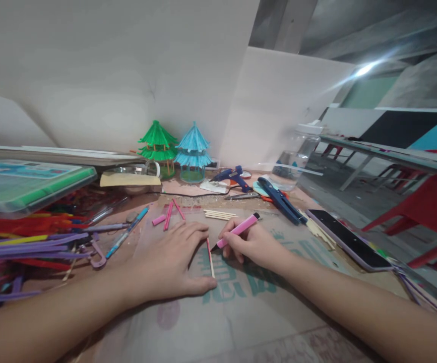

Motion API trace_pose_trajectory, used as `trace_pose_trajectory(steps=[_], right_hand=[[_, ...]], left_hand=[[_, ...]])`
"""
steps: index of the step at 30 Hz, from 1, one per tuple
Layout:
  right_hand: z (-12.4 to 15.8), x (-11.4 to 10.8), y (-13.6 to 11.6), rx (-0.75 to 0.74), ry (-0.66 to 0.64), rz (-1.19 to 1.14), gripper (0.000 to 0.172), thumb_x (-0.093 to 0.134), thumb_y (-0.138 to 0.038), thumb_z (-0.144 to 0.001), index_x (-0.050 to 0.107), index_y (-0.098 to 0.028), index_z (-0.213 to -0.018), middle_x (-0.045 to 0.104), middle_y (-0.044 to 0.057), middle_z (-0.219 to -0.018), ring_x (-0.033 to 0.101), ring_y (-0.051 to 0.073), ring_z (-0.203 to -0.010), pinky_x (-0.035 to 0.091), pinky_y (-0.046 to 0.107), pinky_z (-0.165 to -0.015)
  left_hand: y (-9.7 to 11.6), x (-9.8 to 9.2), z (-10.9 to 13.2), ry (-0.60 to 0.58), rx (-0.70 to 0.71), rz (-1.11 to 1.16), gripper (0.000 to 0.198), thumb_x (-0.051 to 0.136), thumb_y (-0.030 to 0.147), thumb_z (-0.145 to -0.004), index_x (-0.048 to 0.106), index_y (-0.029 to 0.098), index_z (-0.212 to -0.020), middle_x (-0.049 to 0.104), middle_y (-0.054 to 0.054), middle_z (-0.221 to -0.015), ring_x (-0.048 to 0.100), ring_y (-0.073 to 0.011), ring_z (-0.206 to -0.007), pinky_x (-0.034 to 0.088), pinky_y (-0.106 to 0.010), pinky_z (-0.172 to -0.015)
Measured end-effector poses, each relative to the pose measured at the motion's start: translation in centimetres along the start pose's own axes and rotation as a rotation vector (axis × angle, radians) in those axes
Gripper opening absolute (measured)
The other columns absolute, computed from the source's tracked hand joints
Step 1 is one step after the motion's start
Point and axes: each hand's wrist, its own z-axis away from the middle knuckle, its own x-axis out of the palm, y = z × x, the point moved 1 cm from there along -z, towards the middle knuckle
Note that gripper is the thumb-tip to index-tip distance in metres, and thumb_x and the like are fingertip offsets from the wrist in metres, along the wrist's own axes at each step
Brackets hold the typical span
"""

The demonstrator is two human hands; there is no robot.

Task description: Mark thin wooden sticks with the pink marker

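A thin wooden stick (pixel 212 266) lies on the printed translucent sheet (pixel 142 322), its upper part coloured pink and its lower part bare. My left hand (pixel 171 257) steadies it between the fingertips at the top and the thumb at the bottom. In my right hand (pixel 249 241) is a pink marker (pixel 242 228), gripped like a pen, its dark tip at or very close to the stick's side. Beyond my left hand lie a pink marker cap (pixel 159 220) and pink-coloured sticks (pixel 168 216). Several plain sticks (pixel 220 215) rest in a row above the marker.
At the back stand a green pagoda model (pixel 158 138) and a blue one (pixel 193 148). Nearby are a glue gun (pixel 235 176), dark blue cutters (pixel 278 199) and a clear jar (pixel 292 161). A phone (pixel 349 239) lies right; pipe cleaners (pixel 33 247) and a plastic case (pixel 29 184) crowd the left.
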Motion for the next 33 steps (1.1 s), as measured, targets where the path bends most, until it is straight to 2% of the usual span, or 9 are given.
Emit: trace_pose_trajectory(steps=[7, 14, 21, 28, 33], right_hand=[[-0.09, 0.18, 0.09, -0.031, 0.043, -0.018, 0.017, 0.058, -0.036, -0.077, 0.053, -0.019, -0.079, 0.063, -0.003, -0.060, 0.045, 0.007, -0.037, 0.035, 0.020, -0.039], [0.05, 0.12, 0.11, -0.008, -0.023, 0.002, 0.014, 0.057, -0.032, -0.076, 0.051, -0.019, -0.074, 0.061, -0.003, -0.054, 0.045, 0.007, -0.037, 0.034, 0.018, -0.038], [-0.01, 0.11, 0.23, -0.018, 0.001, -0.018, 0.015, 0.056, -0.033, -0.077, 0.051, -0.020, -0.076, 0.062, -0.004, -0.056, 0.046, 0.007, -0.036, 0.034, 0.019, -0.038], [0.14, 0.08, 0.28, 0.002, -0.087, -0.034, 0.015, 0.058, -0.032, -0.075, 0.050, -0.020, -0.074, 0.061, -0.004, -0.053, 0.043, 0.006, -0.036, 0.032, 0.018, -0.038], [0.18, 0.13, 0.22, -0.014, -0.054, -0.028, 0.017, 0.058, -0.035, -0.076, 0.051, -0.019, -0.076, 0.061, -0.004, -0.054, 0.044, 0.006, -0.036, 0.032, 0.018, -0.037]], left_hand=[[0.10, -0.12, -0.05, 0.001, -0.011, -0.010, 0.078, 0.068, 0.055, -0.071, 0.049, 0.013, -0.135, 0.047, -0.016, -0.143, 0.042, -0.0358, -0.132, 0.036, -0.053, -0.109], [-0.09, 0.02, -0.02, 0.023, 0.005, -0.013, 0.072, 0.067, 0.056, -0.071, 0.052, 0.015, -0.130, 0.047, -0.015, -0.143, 0.042, -0.0360, -0.132, 0.036, -0.054, -0.109], [-0.10, 0.11, 0.00, 0.012, 0.003, -0.007, 0.072, 0.067, 0.055, -0.072, 0.051, 0.016, -0.131, 0.047, -0.015, -0.143, 0.041, -0.0352, -0.133, 0.036, -0.052, -0.110], [0.00, 0.02, 0.04, 0.033, 0.003, 0.003, 0.072, 0.069, 0.053, -0.071, 0.052, 0.014, -0.130, 0.048, -0.015, -0.142, 0.042, -0.0350, -0.132, 0.036, -0.051, -0.110], [0.01, 0.04, 0.01, 0.016, -0.004, -0.012, 0.071, 0.068, 0.054, -0.072, 0.052, 0.015, -0.130, 0.047, -0.015, -0.143, 0.042, -0.0351, -0.132, 0.036, -0.051, -0.110]])
